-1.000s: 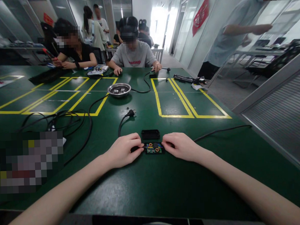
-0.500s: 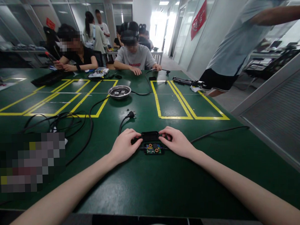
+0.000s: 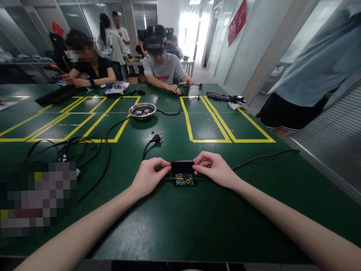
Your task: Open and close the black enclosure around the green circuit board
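Observation:
A small black case cover (image 3: 183,165) is tilted up behind a black case half that holds a green circuit board (image 3: 184,179) with copper coils. My left hand (image 3: 149,175) pinches the cover's left end between thumb and fingers. At its right end, my right hand (image 3: 215,170) grips the cover in the same way. Black cable comes out of the case on both sides, passing under or beside my fingers. Behind my left hand lies a black plug (image 3: 157,138) with metal pins.
On the green table (image 3: 154,235) are a metal bowl (image 3: 142,111) with small metal parts, coiled black cables (image 3: 80,145) at left, and yellow tape outlines. Black tools (image 3: 223,97) lie at the far right. Two people sit across; another stands at right.
The cover has been tilted more upright, with both hands still on it. Across the table, a person's hand has moved toward the cable. The standing person at right has shifted.

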{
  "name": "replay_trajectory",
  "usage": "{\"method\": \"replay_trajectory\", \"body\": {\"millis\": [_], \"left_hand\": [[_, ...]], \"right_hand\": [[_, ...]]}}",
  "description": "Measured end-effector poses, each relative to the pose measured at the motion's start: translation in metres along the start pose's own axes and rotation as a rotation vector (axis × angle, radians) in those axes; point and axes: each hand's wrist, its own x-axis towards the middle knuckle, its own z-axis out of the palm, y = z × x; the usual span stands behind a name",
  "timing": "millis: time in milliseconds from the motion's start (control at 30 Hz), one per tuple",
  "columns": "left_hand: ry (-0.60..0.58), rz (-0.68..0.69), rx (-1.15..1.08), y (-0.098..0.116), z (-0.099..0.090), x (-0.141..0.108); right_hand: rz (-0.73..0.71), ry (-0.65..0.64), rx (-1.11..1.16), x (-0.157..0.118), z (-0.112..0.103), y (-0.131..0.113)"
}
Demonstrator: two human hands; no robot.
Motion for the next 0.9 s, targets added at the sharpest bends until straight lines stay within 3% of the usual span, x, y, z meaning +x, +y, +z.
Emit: {"method": "replay_trajectory", "body": {"millis": [100,633,900], "left_hand": [[0.010,0.020,0.010,0.0009,-0.0003,-0.0010],[0.000,0.099,0.019,0.0040,-0.0034,-0.0027],[-0.021,0.131,0.050,0.0060,-0.0058,-0.0047]], "right_hand": [[-0.027,0.041,0.040,-0.0005,0.0000,-0.0009],[0.015,-0.055,0.007,-0.0035,-0.0037,-0.0048],[-0.117,-0.029,-0.059,-0.0043,-0.0032,-0.0048]]}}
